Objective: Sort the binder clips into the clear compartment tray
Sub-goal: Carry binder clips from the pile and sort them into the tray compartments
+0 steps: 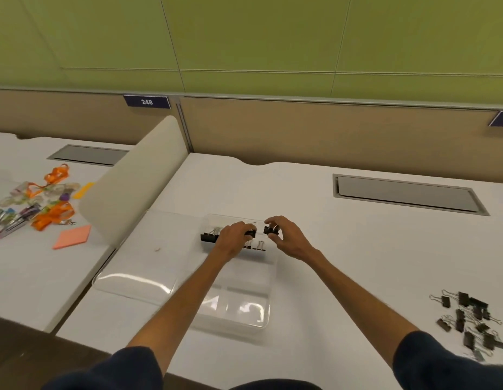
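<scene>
Over the tray (244, 313), right hand (287, 240) pinching clip (270, 230)

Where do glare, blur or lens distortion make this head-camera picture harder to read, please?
Head view: white glare streaks the near compartments of the clear tray and the clear panel left of it, blurring their walls; the wide lens bows the partition rail; the clips held by the left hand and right hand are small soft dark blobs; the loose clip pile reads clearer.

L hand (233, 238), R hand (287, 238): clips (269, 230) over tray (239, 323)
</scene>
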Action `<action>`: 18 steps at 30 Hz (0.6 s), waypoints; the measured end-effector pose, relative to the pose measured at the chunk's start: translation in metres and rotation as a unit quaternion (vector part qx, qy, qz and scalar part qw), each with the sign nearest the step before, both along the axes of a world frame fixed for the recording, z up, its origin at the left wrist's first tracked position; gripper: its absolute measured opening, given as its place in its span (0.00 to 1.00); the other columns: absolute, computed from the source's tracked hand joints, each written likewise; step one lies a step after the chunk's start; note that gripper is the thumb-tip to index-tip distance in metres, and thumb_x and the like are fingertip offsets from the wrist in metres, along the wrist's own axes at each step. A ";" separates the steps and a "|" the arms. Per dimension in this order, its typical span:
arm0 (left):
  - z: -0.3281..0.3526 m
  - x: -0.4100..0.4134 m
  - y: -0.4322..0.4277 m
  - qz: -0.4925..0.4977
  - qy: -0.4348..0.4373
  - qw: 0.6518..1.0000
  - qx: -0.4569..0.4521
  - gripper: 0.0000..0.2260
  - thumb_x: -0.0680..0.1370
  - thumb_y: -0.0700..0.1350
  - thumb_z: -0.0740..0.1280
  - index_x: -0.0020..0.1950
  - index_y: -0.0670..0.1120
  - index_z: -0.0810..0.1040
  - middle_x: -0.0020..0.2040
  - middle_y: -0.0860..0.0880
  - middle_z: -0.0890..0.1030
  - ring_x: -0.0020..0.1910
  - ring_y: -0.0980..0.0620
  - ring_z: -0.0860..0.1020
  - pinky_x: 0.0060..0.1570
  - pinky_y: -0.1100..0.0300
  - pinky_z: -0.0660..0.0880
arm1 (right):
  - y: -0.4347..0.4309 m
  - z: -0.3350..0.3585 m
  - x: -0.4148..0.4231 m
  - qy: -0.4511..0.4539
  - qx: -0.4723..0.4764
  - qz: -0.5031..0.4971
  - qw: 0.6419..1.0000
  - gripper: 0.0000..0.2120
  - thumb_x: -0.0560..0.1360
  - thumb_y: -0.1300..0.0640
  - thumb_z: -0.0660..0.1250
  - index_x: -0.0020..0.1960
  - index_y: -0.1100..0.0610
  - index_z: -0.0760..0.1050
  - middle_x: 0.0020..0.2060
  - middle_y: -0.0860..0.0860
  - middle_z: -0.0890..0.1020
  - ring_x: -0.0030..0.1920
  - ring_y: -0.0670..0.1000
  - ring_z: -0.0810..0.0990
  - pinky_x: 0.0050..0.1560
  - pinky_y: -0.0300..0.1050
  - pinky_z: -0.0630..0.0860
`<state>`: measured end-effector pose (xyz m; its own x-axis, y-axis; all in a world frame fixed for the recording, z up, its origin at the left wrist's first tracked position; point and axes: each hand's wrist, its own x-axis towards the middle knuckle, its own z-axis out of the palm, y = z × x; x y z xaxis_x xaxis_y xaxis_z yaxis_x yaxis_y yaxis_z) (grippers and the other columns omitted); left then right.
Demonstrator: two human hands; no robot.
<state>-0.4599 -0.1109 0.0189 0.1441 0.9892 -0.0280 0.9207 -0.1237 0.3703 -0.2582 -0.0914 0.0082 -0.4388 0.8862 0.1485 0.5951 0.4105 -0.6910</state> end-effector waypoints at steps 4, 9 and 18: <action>-0.005 -0.013 -0.001 -0.048 0.101 0.993 -0.023 0.14 0.82 0.48 0.60 0.67 0.55 0.74 0.53 0.48 0.81 0.59 0.47 0.68 0.57 0.49 0.64 | -0.003 -0.010 -0.019 -0.018 -0.017 0.006 1.000 0.16 0.75 0.57 0.67 0.61 0.50 0.72 0.48 0.45 0.80 0.47 0.48 0.77 0.55 0.51 0.74; -0.011 -0.016 -0.003 -0.074 0.149 0.986 -0.025 0.13 0.83 0.48 0.57 0.65 0.56 0.75 0.51 0.48 0.81 0.58 0.46 0.68 0.55 0.48 0.63 | -0.003 -0.020 -0.029 -0.044 -0.026 -0.008 0.999 0.18 0.73 0.57 0.69 0.61 0.50 0.71 0.47 0.43 0.80 0.48 0.48 0.79 0.60 0.53 0.70; -0.022 -0.018 -0.002 -0.088 0.165 0.982 -0.020 0.15 0.84 0.45 0.53 0.67 0.52 0.73 0.55 0.47 0.79 0.62 0.46 0.66 0.56 0.47 0.62 | -0.003 -0.025 -0.034 -0.073 -0.028 -0.027 0.997 0.16 0.76 0.58 0.66 0.62 0.53 0.70 0.50 0.47 0.83 0.53 0.50 0.80 0.64 0.51 0.62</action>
<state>-0.4783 -0.1132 -0.0035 0.2892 0.9469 -0.1406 0.9570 -0.2828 0.0640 -0.2926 -0.0946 -0.0165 -0.4031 0.9144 0.0369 0.7117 0.3385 -0.6156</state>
